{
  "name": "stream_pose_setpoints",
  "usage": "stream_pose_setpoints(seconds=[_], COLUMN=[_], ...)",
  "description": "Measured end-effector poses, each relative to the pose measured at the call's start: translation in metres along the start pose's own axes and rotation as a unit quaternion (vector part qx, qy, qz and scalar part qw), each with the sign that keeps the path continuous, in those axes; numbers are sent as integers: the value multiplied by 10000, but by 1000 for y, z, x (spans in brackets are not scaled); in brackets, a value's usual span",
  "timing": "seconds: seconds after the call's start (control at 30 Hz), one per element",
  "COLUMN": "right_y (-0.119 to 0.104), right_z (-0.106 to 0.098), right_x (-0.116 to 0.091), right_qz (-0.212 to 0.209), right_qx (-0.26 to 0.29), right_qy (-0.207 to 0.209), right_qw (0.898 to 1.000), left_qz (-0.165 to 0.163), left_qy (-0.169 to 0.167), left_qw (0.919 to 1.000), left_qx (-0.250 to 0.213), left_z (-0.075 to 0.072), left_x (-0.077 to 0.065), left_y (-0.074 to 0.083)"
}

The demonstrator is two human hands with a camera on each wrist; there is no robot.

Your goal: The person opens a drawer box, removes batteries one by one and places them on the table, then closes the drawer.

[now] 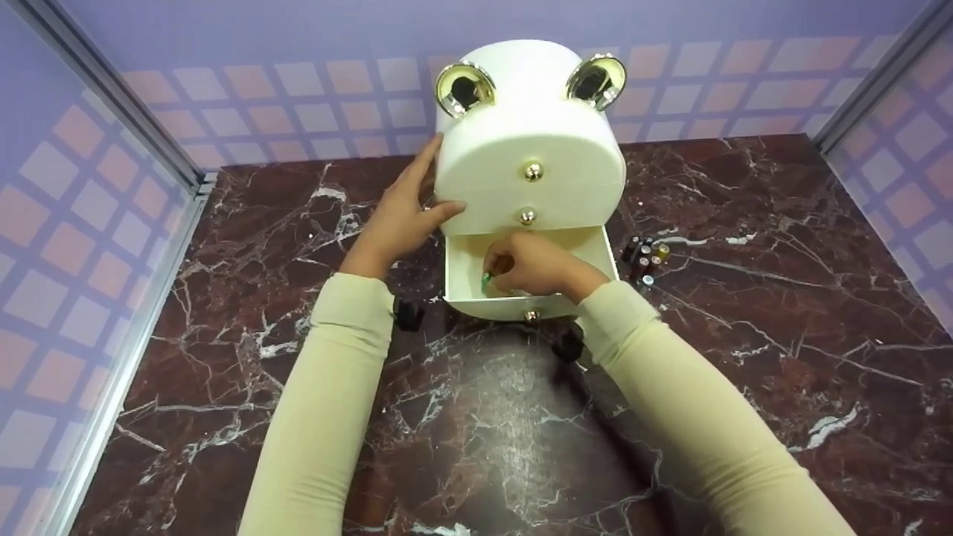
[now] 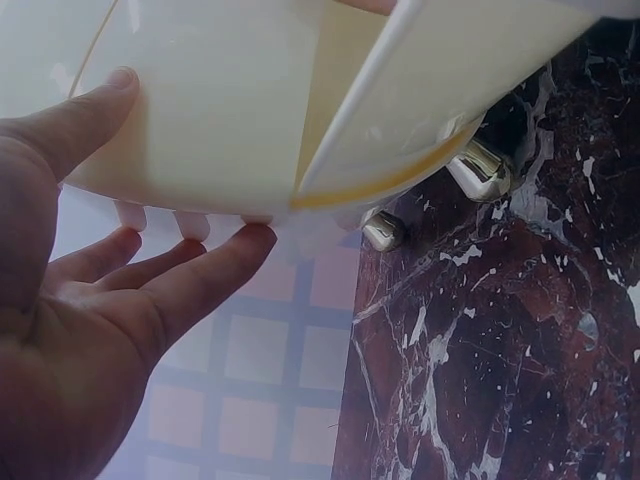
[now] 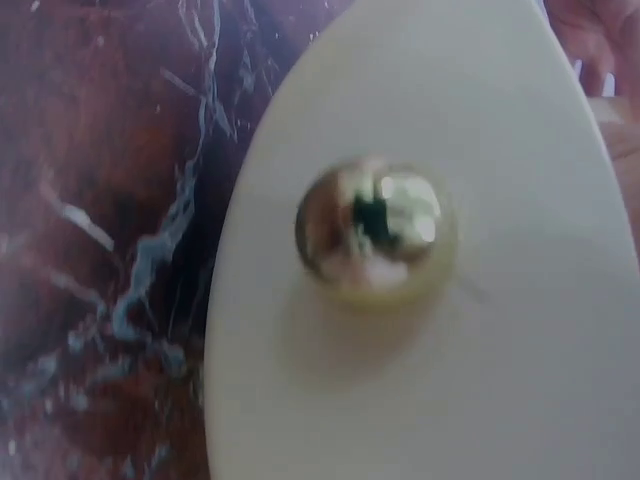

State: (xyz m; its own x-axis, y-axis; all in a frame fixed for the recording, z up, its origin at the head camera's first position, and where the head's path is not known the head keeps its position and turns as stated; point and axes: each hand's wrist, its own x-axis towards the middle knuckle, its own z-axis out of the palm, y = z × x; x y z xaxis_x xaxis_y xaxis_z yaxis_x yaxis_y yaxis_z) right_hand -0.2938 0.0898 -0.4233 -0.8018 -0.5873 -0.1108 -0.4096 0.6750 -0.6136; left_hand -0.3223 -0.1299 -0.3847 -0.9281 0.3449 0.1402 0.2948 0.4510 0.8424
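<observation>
A white rounded storage box (image 1: 528, 149) with gold-rimmed ears and gold ball knobs stands at the back, its bottom drawer (image 1: 456, 260) pulled out. My left hand (image 1: 402, 216) steadies the box's left side, thumb on the front and fingers stretched along the side; the left wrist view shows the fingertips at its surface. Inside the open drawer, my right hand (image 1: 532, 264) has curled fingers pinching a small green item (image 1: 486, 281), mostly hidden by the hand. Filling the right wrist view are the drawer front (image 3: 400, 400) and its gold knob (image 3: 372, 230).
On the dark red marbled table (image 1: 476, 447), several small cylindrical bottles (image 1: 645, 260) stand grouped right of the drawer. Gold feet (image 2: 480, 172) show under the box. Panels with a pastel square pattern (image 1: 335, 82) enclose the back and sides.
</observation>
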Motion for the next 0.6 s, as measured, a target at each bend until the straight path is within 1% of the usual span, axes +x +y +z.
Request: stream_pose_setpoints(seconds=[0.07, 0.17, 0.33, 0.5, 0.6], right_y=[3, 5, 5, 3, 3], right_z=[-2, -5, -12, -20, -26], right_x=[-4, -11, -24, -38, -47], right_qz=[-227, -428, -557, -774, -845], right_qx=[163, 384, 749, 1096, 1166], right_qy=[136, 349, 678, 935, 1100], right_qw=[9995, 9977, 9933, 9865, 9834], left_qz=[-23, 1, 59, 55, 45], left_qy=[-13, -28, -31, -20, -3], left_qw=[10000, 10000, 10000, 10000, 10000], left_qx=[-1, -14, 31, 70, 22], left_z=[0, 0, 1, 1, 1], left_x=[0, 0, 0, 0, 0], left_y=[1, 1, -1, -1, -1])
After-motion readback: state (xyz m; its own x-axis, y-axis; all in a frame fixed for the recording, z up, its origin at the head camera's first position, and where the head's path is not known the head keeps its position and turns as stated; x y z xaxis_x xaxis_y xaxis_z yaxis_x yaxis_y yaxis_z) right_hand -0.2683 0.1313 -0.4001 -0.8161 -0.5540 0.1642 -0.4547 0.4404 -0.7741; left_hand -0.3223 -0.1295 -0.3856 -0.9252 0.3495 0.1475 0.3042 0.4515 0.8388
